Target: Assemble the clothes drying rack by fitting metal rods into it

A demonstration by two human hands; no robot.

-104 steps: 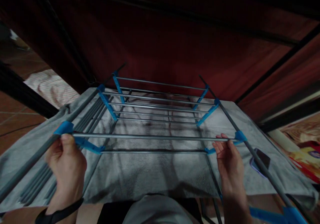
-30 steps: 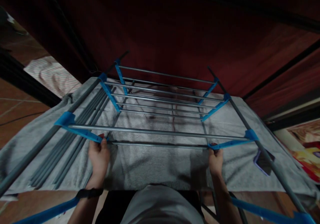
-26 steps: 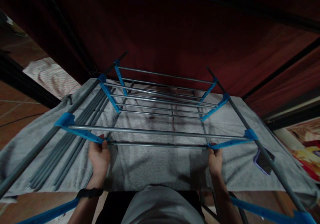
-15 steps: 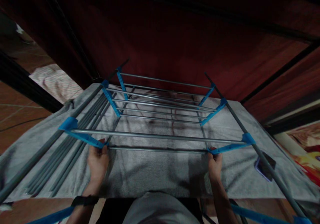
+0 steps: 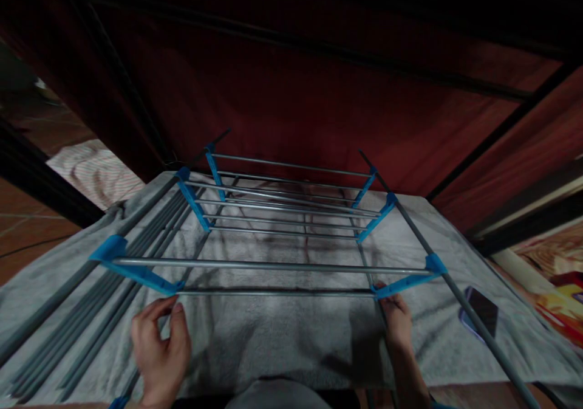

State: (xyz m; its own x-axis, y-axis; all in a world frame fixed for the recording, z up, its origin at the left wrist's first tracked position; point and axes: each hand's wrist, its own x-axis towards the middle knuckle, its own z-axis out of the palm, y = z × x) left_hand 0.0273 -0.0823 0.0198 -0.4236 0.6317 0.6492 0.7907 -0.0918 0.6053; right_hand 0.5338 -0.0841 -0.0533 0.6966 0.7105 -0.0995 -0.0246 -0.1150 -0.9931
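Observation:
A rack of grey metal tubes (image 5: 273, 266) joined by blue plastic brackets lies on its side on a grey cloth. My left hand (image 5: 161, 348) is just in front of the near left blue bracket (image 5: 143, 275), its thumb and fingers apart and the fingertips close to the bracket's lower end. Whether they touch it I cannot tell. My right hand (image 5: 395, 321) is closed around the lower end of the near right blue bracket (image 5: 405, 285), where a thin crossbar (image 5: 273, 293) meets a long tube. Farther off, more blue brackets (image 5: 194, 201) carry several crossbars.
Several loose grey tubes (image 5: 100, 299) lie side by side on the cloth (image 5: 282, 336) at the left. A phone (image 5: 480, 312) rests at the right beside a long tube. Behind the rack hangs dark red fabric (image 5: 291, 105) with dark bars.
My left hand has let go of the near left bracket and drawn back toward me, its fingers spreading. My right hand stays at its bracket. The view has tilted up slightly.

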